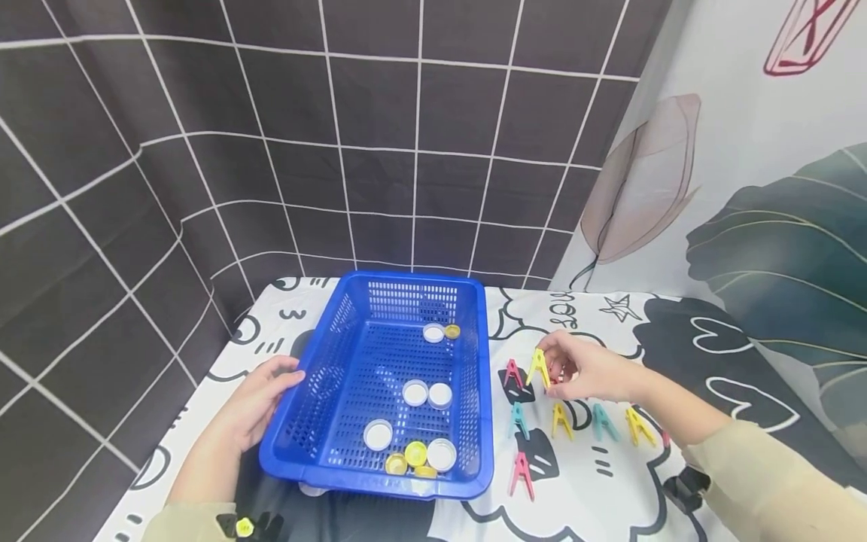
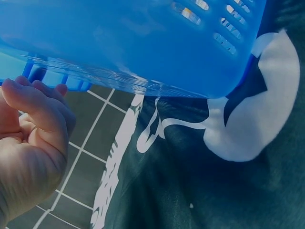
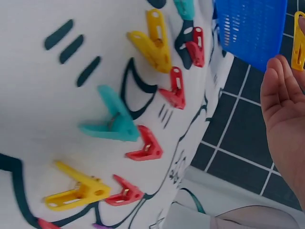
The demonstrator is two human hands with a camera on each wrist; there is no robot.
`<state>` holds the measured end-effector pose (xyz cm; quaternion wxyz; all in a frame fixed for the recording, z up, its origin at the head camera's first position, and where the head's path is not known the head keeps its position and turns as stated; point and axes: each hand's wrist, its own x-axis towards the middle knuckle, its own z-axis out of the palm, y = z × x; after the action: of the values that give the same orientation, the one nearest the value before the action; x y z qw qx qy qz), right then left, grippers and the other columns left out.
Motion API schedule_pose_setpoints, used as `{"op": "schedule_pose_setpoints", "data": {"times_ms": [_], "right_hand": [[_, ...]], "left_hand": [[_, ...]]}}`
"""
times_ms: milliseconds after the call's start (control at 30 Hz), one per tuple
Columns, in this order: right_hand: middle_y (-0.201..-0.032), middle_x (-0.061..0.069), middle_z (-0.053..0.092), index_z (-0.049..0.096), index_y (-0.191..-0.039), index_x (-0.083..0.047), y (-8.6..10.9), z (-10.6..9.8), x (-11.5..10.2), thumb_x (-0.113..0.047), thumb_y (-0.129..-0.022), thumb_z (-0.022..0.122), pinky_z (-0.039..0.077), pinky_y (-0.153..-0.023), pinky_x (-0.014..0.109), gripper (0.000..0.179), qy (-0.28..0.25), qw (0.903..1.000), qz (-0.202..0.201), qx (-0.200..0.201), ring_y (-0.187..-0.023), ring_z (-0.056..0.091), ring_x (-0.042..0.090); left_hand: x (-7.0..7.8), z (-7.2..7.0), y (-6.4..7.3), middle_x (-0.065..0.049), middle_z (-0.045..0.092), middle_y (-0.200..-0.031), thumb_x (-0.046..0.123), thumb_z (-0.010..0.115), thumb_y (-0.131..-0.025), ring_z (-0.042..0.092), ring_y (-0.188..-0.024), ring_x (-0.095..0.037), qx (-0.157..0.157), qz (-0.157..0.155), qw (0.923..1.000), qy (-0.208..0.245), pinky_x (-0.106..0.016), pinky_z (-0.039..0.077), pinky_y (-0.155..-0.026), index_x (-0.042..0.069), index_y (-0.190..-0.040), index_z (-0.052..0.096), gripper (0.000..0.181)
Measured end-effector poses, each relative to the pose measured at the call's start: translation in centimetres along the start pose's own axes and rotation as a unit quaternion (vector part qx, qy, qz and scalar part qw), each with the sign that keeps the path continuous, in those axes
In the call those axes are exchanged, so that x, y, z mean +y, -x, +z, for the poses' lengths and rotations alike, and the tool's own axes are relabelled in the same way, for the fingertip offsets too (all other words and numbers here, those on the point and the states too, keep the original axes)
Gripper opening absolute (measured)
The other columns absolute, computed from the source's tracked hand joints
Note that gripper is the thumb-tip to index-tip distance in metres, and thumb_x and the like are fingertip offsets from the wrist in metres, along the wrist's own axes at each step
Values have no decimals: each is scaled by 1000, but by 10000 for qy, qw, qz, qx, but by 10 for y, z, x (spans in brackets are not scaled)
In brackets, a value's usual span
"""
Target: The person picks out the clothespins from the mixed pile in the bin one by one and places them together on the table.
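At the left rim of a blue plastic basket point(image 1: 484, 361), my left hand point(image 1: 260, 399) holds the edge with thumb and fingers. Its curled fingers also show beside the rim in the left wrist view, partly cut off. My right hand point(image 1: 589, 369) pinches a yellow clothespin point(image 1: 538, 367) above the cloth, right of the basket. Near that hand lie a red clothespin point(image 1: 513, 372), a teal clothespin point(image 1: 518, 420) and another yellow clothespin point(image 1: 561, 420). Inside the basket are several white caps point(image 1: 378, 434) and yellow caps point(image 1: 416, 453).
More clothespins spread rightward, among them a teal one point(image 1: 604, 421) and a yellow one point(image 1: 639, 426). Closer to me lies a red one point(image 1: 521, 476). A white round object point(image 1: 312, 489) shows under the basket's front edge. Dark gridded fabric point(image 1: 379, 173) hangs behind the patterned cloth point(image 1: 596, 497).
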<state>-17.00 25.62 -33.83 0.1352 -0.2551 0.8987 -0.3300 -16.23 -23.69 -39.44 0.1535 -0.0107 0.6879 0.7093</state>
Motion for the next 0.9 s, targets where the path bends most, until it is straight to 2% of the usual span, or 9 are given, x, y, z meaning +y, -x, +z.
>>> {"op": "schedule_pose_setpoints", "data": {"times_ms": [233,367,667,900], "right_hand": [[-89,2,55,43,-121,-4,16,15,13,-17,-75,77,47,-64,23,58,-100,9997,-134,175,-77,53,15],[-90,2,55,44,-121,-2,29,28,21,-15,-74,77,47,-63,23,59,-368,9990,-228,141,-76,54,17],[-84,0,56,45,-120,-2,54,56,40,-13,-73,77,48,-59,23,57,-639,9975,-291,101,-70,56,11],[-81,0,55,46,-118,-3,62,63,45,-14,-73,77,45,-56,22,56,-708,9974,-108,121,-66,54,11]], "left_hand": [[1,-1,1,-6,65,-88,21,54,-95,66,-75,-20,-28,6,10000,36,-36,56,-65,7,-113,42,26],[1,-2,1,-6,65,-87,20,53,-96,66,-73,-19,-14,-7,10000,68,-35,56,-63,8,-113,41,24],[2,-2,3,-5,65,-86,19,53,-96,66,-72,-19,-103,32,9999,127,-35,55,-63,8,-112,42,23],[1,-2,1,-6,66,-86,20,52,-96,66,-72,-19,-83,15,9999,103,-36,56,-63,8,-114,41,24]]}}
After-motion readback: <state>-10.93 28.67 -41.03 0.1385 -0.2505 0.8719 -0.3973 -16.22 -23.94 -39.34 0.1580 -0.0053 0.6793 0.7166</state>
